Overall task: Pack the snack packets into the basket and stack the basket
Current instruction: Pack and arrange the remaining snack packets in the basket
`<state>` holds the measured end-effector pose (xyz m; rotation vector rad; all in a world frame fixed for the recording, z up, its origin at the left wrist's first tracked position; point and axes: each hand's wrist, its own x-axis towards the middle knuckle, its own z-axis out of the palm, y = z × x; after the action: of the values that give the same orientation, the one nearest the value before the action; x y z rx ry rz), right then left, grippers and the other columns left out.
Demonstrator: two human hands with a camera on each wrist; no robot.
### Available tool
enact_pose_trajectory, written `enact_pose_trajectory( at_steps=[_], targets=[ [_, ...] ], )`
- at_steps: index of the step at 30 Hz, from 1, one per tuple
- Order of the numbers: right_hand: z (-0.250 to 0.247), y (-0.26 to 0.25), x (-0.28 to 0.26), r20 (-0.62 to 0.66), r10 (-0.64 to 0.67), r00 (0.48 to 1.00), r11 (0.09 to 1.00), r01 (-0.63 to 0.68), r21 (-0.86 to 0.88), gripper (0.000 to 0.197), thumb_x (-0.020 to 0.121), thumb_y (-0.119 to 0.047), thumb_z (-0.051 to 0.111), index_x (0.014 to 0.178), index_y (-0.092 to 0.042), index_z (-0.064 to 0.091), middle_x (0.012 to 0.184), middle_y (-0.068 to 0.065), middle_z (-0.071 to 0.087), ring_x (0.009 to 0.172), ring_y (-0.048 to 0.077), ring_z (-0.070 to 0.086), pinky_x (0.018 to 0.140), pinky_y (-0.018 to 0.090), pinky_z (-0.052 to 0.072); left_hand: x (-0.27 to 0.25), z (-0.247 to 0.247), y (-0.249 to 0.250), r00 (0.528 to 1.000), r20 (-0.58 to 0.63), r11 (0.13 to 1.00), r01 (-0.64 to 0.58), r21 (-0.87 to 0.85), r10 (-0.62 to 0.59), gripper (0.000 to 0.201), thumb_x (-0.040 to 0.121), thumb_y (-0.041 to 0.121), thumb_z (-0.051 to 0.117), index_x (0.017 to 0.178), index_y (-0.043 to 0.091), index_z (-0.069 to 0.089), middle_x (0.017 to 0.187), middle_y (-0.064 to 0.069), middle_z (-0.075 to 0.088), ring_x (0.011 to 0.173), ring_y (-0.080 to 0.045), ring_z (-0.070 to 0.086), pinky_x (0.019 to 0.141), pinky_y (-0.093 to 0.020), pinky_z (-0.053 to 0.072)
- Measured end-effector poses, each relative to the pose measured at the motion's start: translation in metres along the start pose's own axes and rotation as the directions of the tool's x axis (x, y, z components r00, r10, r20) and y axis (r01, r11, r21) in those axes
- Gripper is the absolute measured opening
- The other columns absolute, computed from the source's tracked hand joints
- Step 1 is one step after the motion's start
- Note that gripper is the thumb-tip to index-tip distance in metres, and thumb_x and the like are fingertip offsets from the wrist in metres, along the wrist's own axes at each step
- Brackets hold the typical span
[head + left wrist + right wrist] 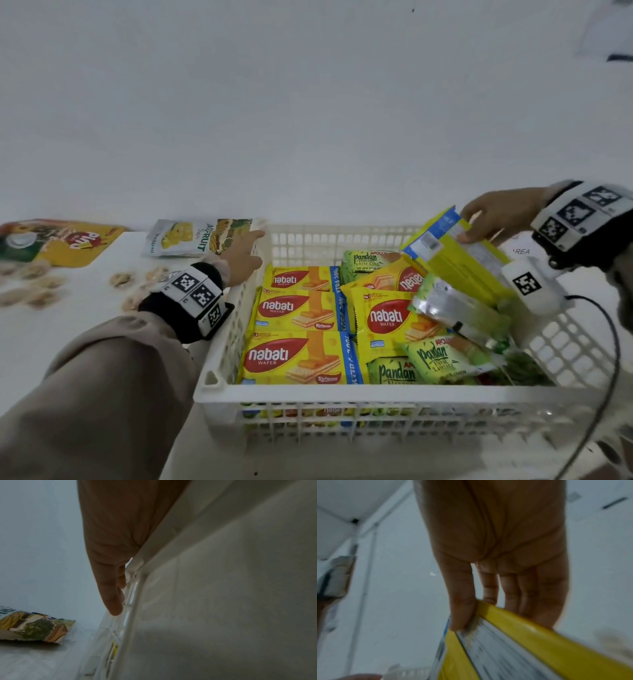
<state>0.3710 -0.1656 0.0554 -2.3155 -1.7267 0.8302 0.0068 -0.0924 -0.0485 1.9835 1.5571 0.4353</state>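
Yellow packet between pinching right-hand fingers

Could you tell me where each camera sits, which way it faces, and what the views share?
Head: worn on the head, looking forward and down at the basket; both forearms, left hand and right hand show.
Left wrist: looks along the left hand at the basket wall; palm and fingers show.
Right wrist: looks along the right hand at the yellow packet; fingers show.
Shared: head and right wrist both show the yellow packet; head and left wrist the basket.
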Motion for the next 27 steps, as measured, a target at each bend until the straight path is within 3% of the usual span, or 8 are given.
enact_pose_trajectory(
  at_steps=[4, 8, 14, 16, 18, 21, 24, 27],
  targets=[
    [-0.007, -0.028, -0.022, -0.186, -0.363, 0.913, 0.932, 0.357, -0.065, 0.024, 0.074, -0.005, 0.075, 0.074, -0.009, 0.052, 0.048, -0.006, 0.052, 0.044, 0.005, 0.048, 0.048, 0.012, 0.043, 0.000, -0.001, -0.001, 1.000, 0.014, 1.000, -0.003, -0.010, 0.003, 0.062, 0.091, 0.002, 0.039, 0.146, 0.021, 0.019, 0.154, -0.010, 0.013, 0.140, -0.026, 0.019, 0.114, -0.042, 0.021],
    [0.006, -0.055, -0.036, -0.276, -0.546, 0.791, 0.838, 0.523, -0.157, 0.025, 0.067, -0.011, 0.081, 0.072, -0.015, 0.057, 0.062, -0.001, 0.061, 0.054, 0.006, 0.052, 0.058, 0.017, 0.044, -0.004, -0.002, 0.000, 1.000, 0.025, 1.000, -0.003, -0.031, 0.004, 0.061, 0.091, 0.003, 0.039, 0.146, 0.021, 0.018, 0.154, -0.008, 0.014, 0.140, -0.025, 0.020, 0.114, -0.042, 0.020],
    [0.046, -0.102, -0.049, -0.363, -0.782, 0.506, 0.619, 0.696, -0.365, 0.019, 0.071, -0.011, 0.075, 0.074, -0.011, 0.056, 0.065, 0.003, 0.056, 0.051, 0.003, 0.052, 0.055, 0.014, 0.038, -0.010, 0.001, 0.004, 0.999, -0.041, 0.992, 0.004, -0.129, -0.010, 0.059, 0.091, 0.000, 0.040, 0.145, 0.015, 0.020, 0.150, -0.014, 0.025, 0.133, -0.032, 0.031, 0.105, -0.036, 0.030],
    [0.069, -0.117, -0.041, -0.162, -0.829, 0.535, 0.506, 0.595, -0.624, 0.017, 0.080, -0.017, 0.065, 0.092, -0.009, 0.055, 0.083, 0.006, 0.058, 0.068, 0.015, 0.053, 0.063, 0.028, 0.036, -0.012, 0.002, 0.005, 0.998, -0.065, 0.983, 0.011, -0.184, -0.024, 0.059, 0.092, 0.000, 0.039, 0.145, 0.014, 0.020, 0.147, -0.017, 0.029, 0.131, -0.035, 0.034, 0.103, -0.036, 0.032],
    [0.094, -0.133, -0.027, 0.082, -0.786, 0.613, 0.303, 0.497, -0.813, 0.029, 0.089, -0.021, 0.053, 0.114, -0.010, 0.047, 0.105, 0.006, 0.056, 0.094, 0.024, 0.053, 0.068, 0.028, 0.032, -0.013, 0.002, 0.004, 0.997, -0.071, 0.977, 0.015, -0.212, -0.030, 0.059, 0.092, 0.000, 0.039, 0.145, 0.015, 0.020, 0.147, -0.017, 0.029, 0.131, -0.035, 0.033, 0.104, -0.037, 0.031],
    [0.123, -0.156, -0.003, 0.279, -0.695, 0.663, 0.093, 0.468, -0.879, 0.041, 0.092, -0.016, 0.048, 0.130, -0.008, 0.035, 0.120, 0.010, 0.050, 0.107, 0.027, 0.051, 0.069, 0.031, 0.034, -0.013, 0.003, 0.004, 0.997, -0.076, 0.971, -0.002, -0.238, -0.017, 0.059, 0.092, 0.000, 0.040, 0.145, 0.015, 0.020, 0.150, -0.011, 0.025, 0.136, -0.028, 0.027, 0.107, -0.034, 0.027],
    [0.148, -0.175, 0.019, 0.314, -0.665, 0.678, 0.078, 0.481, -0.873, 0.039, 0.093, -0.015, 0.049, 0.129, -0.006, 0.035, 0.119, 0.014, 0.052, 0.104, 0.030, 0.055, 0.071, 0.034, 0.041, -0.013, 0.003, 0.003, 0.996, -0.085, 0.963, -0.016, -0.267, -0.007, 0.060, 0.091, -0.001, 0.040, 0.145, 0.014, 0.020, 0.151, -0.008, 0.023, 0.136, -0.025, 0.026, 0.108, -0.032, 0.025],
    [0.162, -0.184, 0.033, 0.336, -0.542, 0.770, 0.281, 0.543, -0.791, 0.051, 0.089, -0.033, 0.057, 0.130, -0.007, 0.039, 0.124, 0.013, 0.052, 0.109, 0.030, 0.054, 0.079, 0.034, 0.043, -0.012, 0.003, 0.001, 0.996, -0.090, 0.959, -0.018, -0.282, -0.008, 0.059, 0.091, -0.001, 0.041, 0.145, 0.015, 0.021, 0.151, -0.007, 0.023, 0.136, -0.024, 0.026, 0.108, -0.032, 0.025]
  ],
)
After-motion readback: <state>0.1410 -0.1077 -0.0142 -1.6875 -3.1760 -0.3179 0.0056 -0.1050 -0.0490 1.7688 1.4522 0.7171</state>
